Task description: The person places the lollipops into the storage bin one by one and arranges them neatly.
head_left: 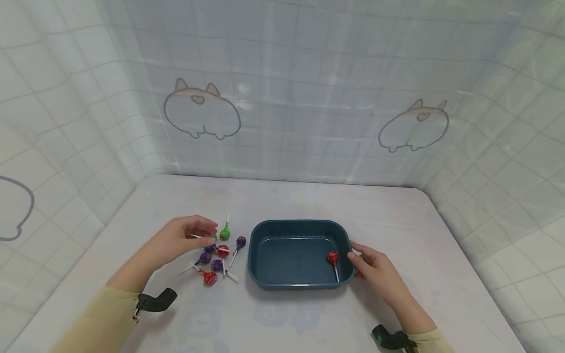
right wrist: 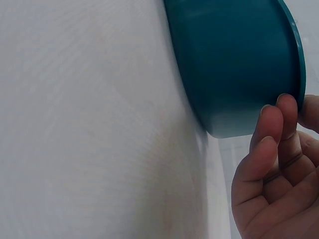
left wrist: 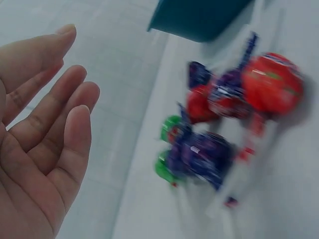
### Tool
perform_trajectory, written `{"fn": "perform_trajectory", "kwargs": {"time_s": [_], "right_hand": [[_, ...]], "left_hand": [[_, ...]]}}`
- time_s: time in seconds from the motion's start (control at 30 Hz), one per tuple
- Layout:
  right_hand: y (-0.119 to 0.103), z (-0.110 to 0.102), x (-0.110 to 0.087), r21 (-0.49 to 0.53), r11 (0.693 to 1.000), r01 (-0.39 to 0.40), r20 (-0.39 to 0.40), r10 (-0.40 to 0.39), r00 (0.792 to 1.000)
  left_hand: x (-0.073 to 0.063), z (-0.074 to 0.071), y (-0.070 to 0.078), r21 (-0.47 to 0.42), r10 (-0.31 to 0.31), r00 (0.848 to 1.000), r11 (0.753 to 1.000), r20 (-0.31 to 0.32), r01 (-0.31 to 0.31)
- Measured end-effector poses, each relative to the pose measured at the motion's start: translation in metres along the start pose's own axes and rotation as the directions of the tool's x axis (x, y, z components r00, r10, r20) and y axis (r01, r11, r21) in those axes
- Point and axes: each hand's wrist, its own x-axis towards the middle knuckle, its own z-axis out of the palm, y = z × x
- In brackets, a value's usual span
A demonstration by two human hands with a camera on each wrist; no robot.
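A dark teal plastic basin (head_left: 282, 260) stands on the table with one red lollipop (head_left: 333, 257) inside, near its right end. My right hand (head_left: 375, 268) pinches the basin's right rim, thumb on top and fingers against the outer wall (right wrist: 234, 74). To the left of the basin lies a loose group of lollipops: a green one (head_left: 224, 233) at the back, a purple one (head_left: 240, 241) nearest the basin, a red one (head_left: 210, 278) in front. Over the group's left side hovers my left hand (head_left: 187, 238), fingers loosely bent and holding nothing; it partly covers some lollipops.
The white table (head_left: 375, 211) has a rounded back right corner. A pale curtain (head_left: 300, 98) with a grid pattern and cartoon animal outlines hangs behind the table and along both sides. Each wrist carries a dark camera strap (head_left: 156, 300).
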Motion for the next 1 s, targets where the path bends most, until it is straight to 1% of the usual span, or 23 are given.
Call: {"fn": "perform_trajectory", "kwargs": {"time_s": [0.13, 0.27, 0.33, 0.5, 0.63, 0.7, 0.8, 0.87, 1.0], "right_hand": [[-0.002, -0.001, -0.001, -0.005, 1.0, -0.004, -0.006, 0.004, 1.0], [-0.003, -0.001, -0.001, -0.016, 1.0, -0.005, -0.01, 0.005, 1.0], [-0.002, -0.002, -0.001, -0.021, 1.0, -0.003, -0.015, 0.003, 1.0], [0.001, -0.001, -0.001, -0.017, 1.0, -0.001, -0.018, 0.001, 1.0], [0.002, 0.001, -0.002, -0.003, 1.0, 0.002, -0.009, -0.002, 1.0], [0.002, 0.001, -0.003, -0.007, 1.0, 0.006, -0.012, -0.006, 1.0], [0.002, 0.003, -0.003, -0.018, 1.0, 0.006, -0.017, -0.007, 1.0], [0.002, 0.003, -0.003, -0.022, 1.0, 0.008, -0.021, -0.009, 1.0], [0.004, 0.002, -0.003, -0.025, 1.0, 0.01, -0.018, -0.01, 1.0]], "left_hand": [[-0.01, 0.004, -0.009, -0.039, -0.031, 1.0, 0.999, 0.005, 0.031], [-0.019, 0.012, -0.019, -0.076, -0.061, 0.998, 0.995, 0.001, 0.06], [-0.022, 0.017, -0.023, -0.104, -0.067, 0.998, 0.992, 0.003, 0.067], [-0.032, 0.029, -0.031, -0.128, -0.064, 0.998, 0.99, 0.012, 0.066], [-0.038, 0.034, -0.036, -0.114, -0.049, 0.999, 0.992, -0.007, 0.048], [-0.04, 0.035, -0.037, -0.103, -0.038, 0.999, 0.994, -0.017, 0.036], [-0.041, 0.037, -0.041, -0.084, -0.038, 0.999, 0.996, -0.025, 0.036], [-0.04, 0.039, -0.043, -0.065, -0.04, 0.999, 0.997, -0.022, 0.039], [-0.037, 0.043, -0.049, -0.016, -0.013, 1.0, 1.0, 0.01, 0.013]]}}
